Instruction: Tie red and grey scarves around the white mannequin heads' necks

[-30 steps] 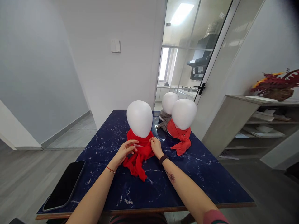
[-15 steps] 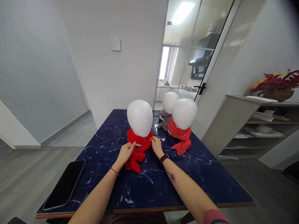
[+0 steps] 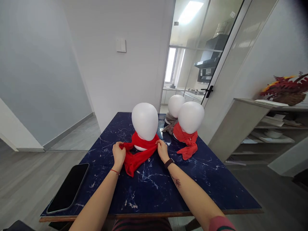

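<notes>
A white mannequin head (image 3: 144, 121) stands upright on the table, with a red scarf (image 3: 138, 159) around its neck. My left hand (image 3: 119, 154) is closed on the scarf, pulling part of it out to the left of the neck. At the neck's right side, my right hand (image 3: 162, 150) pinches the same scarf. Between the hands the cloth hangs in a loose fold toward me, its tip on or just above the tabletop. A strip of white base shows under the neck wrap.
A second mannequin head (image 3: 191, 117) wears a knotted coral scarf (image 3: 185, 141) to the right. Behind it is a third head (image 3: 176, 106) with a grey scarf (image 3: 171, 120). A phone (image 3: 68, 188) lies at the left edge of the dark blue marbled table (image 3: 192, 189).
My left hand has moved left, drawing the scarf away from the neck and spreading it out. My right hand stays at the neck's right side, still gripping the cloth.
</notes>
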`<state>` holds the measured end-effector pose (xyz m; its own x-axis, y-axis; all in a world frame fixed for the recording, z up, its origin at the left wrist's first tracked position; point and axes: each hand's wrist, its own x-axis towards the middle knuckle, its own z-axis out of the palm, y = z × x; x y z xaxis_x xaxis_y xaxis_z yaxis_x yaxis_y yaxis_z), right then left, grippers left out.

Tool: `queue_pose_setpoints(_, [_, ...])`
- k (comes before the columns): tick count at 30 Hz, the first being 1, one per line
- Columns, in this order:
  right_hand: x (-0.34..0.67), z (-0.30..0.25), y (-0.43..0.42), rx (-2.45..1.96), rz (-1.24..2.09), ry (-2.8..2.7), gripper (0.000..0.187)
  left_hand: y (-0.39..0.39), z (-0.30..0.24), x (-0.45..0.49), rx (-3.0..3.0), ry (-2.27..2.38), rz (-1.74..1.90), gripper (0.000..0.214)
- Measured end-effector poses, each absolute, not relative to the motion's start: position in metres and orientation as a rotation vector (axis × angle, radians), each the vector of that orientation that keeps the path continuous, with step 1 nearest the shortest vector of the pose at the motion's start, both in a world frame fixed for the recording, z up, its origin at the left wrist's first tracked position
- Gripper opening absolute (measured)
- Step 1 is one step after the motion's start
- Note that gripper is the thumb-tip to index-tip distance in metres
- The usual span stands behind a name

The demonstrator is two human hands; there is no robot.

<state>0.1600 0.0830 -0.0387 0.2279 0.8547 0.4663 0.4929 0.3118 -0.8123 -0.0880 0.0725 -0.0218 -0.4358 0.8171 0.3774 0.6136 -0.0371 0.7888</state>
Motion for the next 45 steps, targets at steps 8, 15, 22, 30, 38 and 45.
queue_pose_setpoints(8, [0.184,-0.041,0.097,-1.424,0.287,-1.214,0.029,0.083,-0.023,-0.114,1.381,2.198,1.483,0.028])
queue_pose_setpoints(15, [0.176,-0.030,0.085,-1.474,-0.002,-1.389,0.035,0.066,-0.022,-0.083,1.830,2.287,1.219,0.057])
queue_pose_setpoints(22, [0.125,-0.014,0.045,-1.278,0.004,-2.022,0.025,0.066,-0.029,-0.070,2.258,1.602,1.205,0.059])
queue_pose_setpoints(30, [0.147,-0.018,0.059,-1.597,-0.042,-2.088,0.041,0.065,-0.036,-0.064,2.166,1.400,1.161,0.066])
queue_pose_setpoints(38, [0.208,-0.022,0.084,-1.764,-0.143,-1.633,0.022,0.070,-0.037,-0.074,2.014,1.852,1.226,0.059])
queue_pose_setpoints(45, [0.166,-0.008,0.063,-1.289,-0.116,-1.871,0.021,0.072,-0.035,-0.086,2.013,2.159,1.094,0.059])
